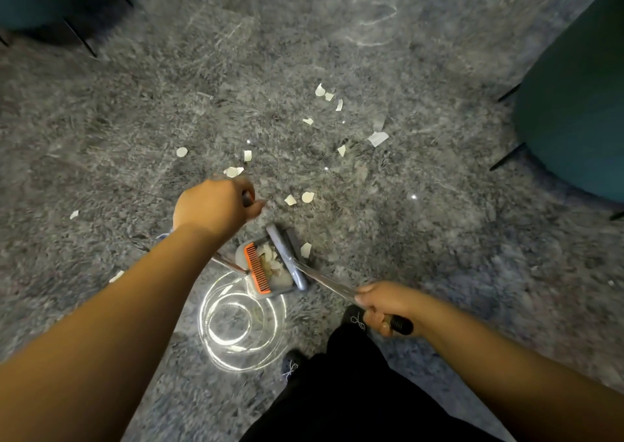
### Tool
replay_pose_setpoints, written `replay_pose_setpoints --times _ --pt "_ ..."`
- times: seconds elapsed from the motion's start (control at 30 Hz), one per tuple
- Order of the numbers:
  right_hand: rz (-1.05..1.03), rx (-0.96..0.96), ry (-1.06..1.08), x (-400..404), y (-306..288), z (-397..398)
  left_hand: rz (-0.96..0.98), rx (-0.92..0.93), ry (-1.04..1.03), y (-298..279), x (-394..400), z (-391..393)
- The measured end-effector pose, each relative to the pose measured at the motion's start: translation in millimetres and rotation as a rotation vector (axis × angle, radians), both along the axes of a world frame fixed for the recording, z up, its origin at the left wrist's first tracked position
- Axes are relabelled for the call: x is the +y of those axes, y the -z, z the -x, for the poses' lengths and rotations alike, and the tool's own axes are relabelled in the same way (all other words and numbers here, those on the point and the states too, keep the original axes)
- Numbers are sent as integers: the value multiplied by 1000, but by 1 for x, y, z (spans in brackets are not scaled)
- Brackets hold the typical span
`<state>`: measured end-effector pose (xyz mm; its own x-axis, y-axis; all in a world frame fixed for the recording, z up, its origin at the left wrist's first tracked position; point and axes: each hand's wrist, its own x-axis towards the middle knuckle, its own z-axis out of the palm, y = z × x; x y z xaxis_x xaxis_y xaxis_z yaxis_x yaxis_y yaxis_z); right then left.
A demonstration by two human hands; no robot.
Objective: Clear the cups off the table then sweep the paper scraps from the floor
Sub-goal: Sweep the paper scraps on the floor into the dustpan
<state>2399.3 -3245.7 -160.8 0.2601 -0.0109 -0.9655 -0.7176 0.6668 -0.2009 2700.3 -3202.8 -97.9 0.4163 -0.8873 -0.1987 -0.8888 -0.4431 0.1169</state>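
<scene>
- Paper scraps [308,197], small torn white pieces, lay scattered over the glossy grey marbled floor [101,137] across the centre of the frame, from the left edge to the middle right.
- Below centre stood a grey plastic dustpan [270,284] with an orange comb strip [257,267] along its left side; several white scraps were piled inside it, and one more lay just beside its right edge.
- A grey broom head [286,256] rested across the right side of the dustpan, its silver metal pole [324,281] running down to the lower right.
- The right hand [385,303] gripped that pole at its black handle end, fingers curled tight round it.
- The left hand [212,205] sat just above the dustpan, fingers wrapped round a dark handle [247,200] that was mostly hidden by the fist; a thin metal rod [229,263] ran from under the forearm to the dustpan.
- Teal upholstered chairs [574,110] with black legs stood at the right edge and the upper left corner.
- Black trousers [354,391] and dark shoes [292,362] showed at the bottom centre.
- A bright ring of reflected light [236,323] lay on the floor below the dustpan.
</scene>
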Motion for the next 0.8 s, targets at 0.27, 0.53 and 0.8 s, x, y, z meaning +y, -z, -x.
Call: replay_pose_setpoints --times 0.27,0.53,0.8 --pt "204 -1 13 29 -18 -6 89 37 -221 0 83 -34" --pt "403 58 42 11 -4 -18 80 36 -370 -5 101 -53" --pt "498 98 -139 -93 9 -53 18 40 -370 -5 64 -67"
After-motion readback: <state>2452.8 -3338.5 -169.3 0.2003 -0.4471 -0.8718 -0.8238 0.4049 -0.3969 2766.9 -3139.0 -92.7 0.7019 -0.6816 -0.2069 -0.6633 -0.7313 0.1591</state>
